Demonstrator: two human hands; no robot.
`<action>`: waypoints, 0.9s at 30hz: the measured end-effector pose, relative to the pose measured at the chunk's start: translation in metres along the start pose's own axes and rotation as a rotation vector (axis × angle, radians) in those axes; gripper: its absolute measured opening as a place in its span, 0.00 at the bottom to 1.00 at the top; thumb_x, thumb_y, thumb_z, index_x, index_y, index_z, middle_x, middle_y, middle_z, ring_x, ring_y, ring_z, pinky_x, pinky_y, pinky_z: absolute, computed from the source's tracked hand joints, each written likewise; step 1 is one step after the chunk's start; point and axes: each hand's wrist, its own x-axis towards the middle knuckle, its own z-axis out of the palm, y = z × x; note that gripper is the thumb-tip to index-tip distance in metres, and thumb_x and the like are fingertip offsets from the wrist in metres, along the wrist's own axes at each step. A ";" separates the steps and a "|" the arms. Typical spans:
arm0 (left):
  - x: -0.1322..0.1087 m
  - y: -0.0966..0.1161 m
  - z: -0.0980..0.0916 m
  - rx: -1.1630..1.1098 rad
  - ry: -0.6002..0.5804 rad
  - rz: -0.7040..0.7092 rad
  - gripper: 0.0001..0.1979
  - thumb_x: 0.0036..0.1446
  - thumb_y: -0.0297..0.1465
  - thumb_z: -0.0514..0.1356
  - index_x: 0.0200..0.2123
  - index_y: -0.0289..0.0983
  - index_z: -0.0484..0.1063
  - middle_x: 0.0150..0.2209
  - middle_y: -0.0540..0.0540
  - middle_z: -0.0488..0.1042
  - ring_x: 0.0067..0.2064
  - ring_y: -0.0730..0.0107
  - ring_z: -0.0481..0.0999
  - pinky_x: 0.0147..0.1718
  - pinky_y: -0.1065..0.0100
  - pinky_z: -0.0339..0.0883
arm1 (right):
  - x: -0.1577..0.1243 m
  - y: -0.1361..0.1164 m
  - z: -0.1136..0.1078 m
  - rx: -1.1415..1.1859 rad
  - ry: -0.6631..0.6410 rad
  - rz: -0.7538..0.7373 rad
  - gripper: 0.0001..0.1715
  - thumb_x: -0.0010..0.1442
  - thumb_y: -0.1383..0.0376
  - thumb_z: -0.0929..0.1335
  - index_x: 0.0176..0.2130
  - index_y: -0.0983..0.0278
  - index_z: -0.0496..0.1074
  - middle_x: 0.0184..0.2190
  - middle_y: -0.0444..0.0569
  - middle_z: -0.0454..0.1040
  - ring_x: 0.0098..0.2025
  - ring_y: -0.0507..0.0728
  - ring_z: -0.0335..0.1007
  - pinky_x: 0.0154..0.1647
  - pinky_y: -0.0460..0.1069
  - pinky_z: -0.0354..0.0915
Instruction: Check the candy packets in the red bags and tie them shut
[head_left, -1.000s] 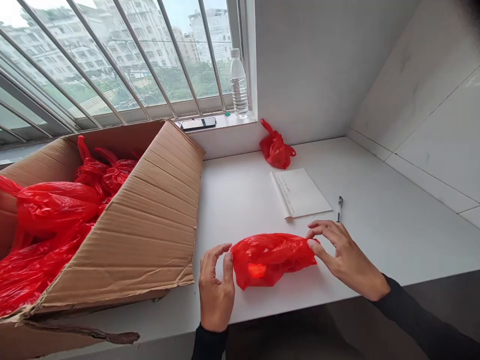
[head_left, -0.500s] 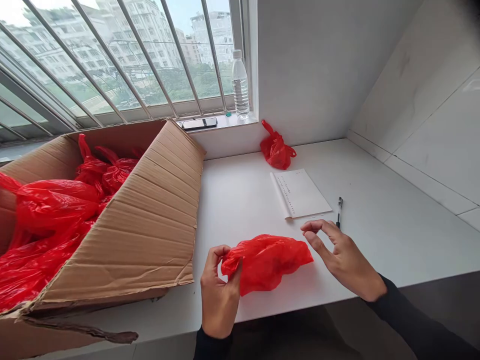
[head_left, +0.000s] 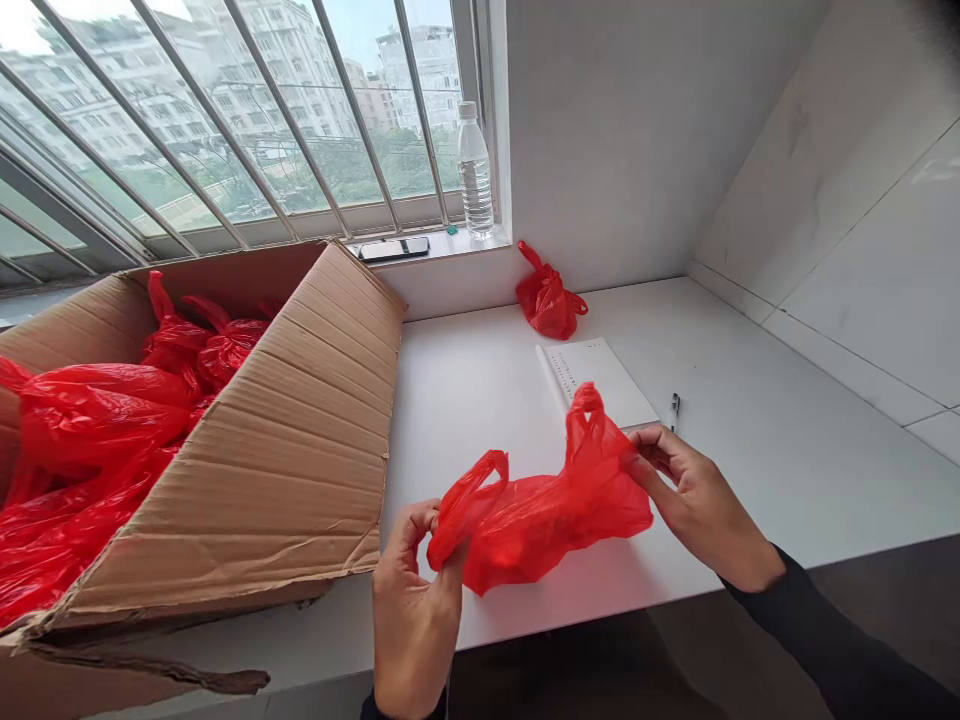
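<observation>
A thin red plastic bag [head_left: 536, 525] is spread between my hands near the table's front edge, with its two loop handles showing. My left hand [head_left: 420, 600] pinches the bag at its left side, by the left handle. On the other side, my right hand [head_left: 690, 495] grips the bag's edge between thumb and fingers, just below the raised right handle. Something darker red shows faintly through the bag's lower part, but I cannot make it out.
To the left stands an open cardboard box [head_left: 300, 430] holding several red bags [head_left: 105, 400]. Behind my hands lie a notebook [head_left: 615, 375], a pen [head_left: 675, 410] and a tied red bag [head_left: 551, 300]. A water bottle [head_left: 475, 180] and a phone [head_left: 394, 249] rest on the windowsill.
My right hand, apart from the bag before, has closed on its right side. The bag is opened out wider, both handles now standing up. My left hand has shifted slightly left.
</observation>
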 end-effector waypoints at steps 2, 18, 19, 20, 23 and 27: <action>-0.003 0.004 0.000 0.066 0.079 0.028 0.08 0.63 0.38 0.64 0.36 0.42 0.71 0.36 0.50 0.72 0.38 0.63 0.73 0.37 0.67 0.68 | -0.008 -0.002 -0.001 -0.021 0.075 -0.036 0.14 0.71 0.49 0.68 0.48 0.55 0.71 0.50 0.47 0.75 0.54 0.61 0.72 0.55 0.57 0.67; -0.015 0.043 -0.008 0.274 0.158 0.066 0.10 0.64 0.43 0.64 0.39 0.44 0.79 0.34 0.51 0.79 0.34 0.64 0.77 0.38 0.65 0.71 | -0.019 -0.057 0.052 -0.849 -0.086 -0.998 0.17 0.73 0.72 0.63 0.31 0.64 0.72 0.26 0.43 0.71 0.30 0.55 0.67 0.55 0.59 0.70; -0.016 0.045 -0.009 0.222 0.159 -0.009 0.11 0.63 0.44 0.65 0.39 0.44 0.80 0.35 0.51 0.80 0.35 0.64 0.79 0.39 0.66 0.72 | -0.022 -0.059 0.049 -0.852 -0.079 -0.992 0.18 0.72 0.72 0.63 0.30 0.64 0.71 0.26 0.43 0.70 0.30 0.55 0.67 0.55 0.59 0.70; -0.017 0.047 -0.009 0.153 0.158 -0.088 0.12 0.62 0.45 0.66 0.40 0.44 0.81 0.38 0.50 0.82 0.38 0.63 0.80 0.40 0.66 0.74 | -0.025 -0.062 0.046 -0.856 -0.074 -0.985 0.18 0.72 0.72 0.63 0.29 0.63 0.70 0.25 0.42 0.70 0.29 0.55 0.66 0.55 0.59 0.70; -0.018 0.044 -0.009 -0.077 0.132 -0.234 0.15 0.59 0.46 0.68 0.42 0.44 0.82 0.52 0.46 0.82 0.50 0.58 0.82 0.42 0.69 0.77 | -0.035 -0.071 0.040 -0.937 -0.121 -0.953 0.17 0.64 0.77 0.65 0.27 0.62 0.70 0.22 0.43 0.69 0.26 0.55 0.66 0.45 0.56 0.73; -0.015 0.032 -0.010 -0.271 0.016 -0.287 0.25 0.55 0.47 0.73 0.52 0.43 0.80 0.48 0.43 0.83 0.46 0.59 0.84 0.44 0.69 0.78 | -0.042 -0.066 0.045 -1.138 -0.206 -0.858 0.21 0.44 0.83 0.65 0.32 0.64 0.77 0.19 0.46 0.71 0.21 0.59 0.68 0.24 0.55 0.68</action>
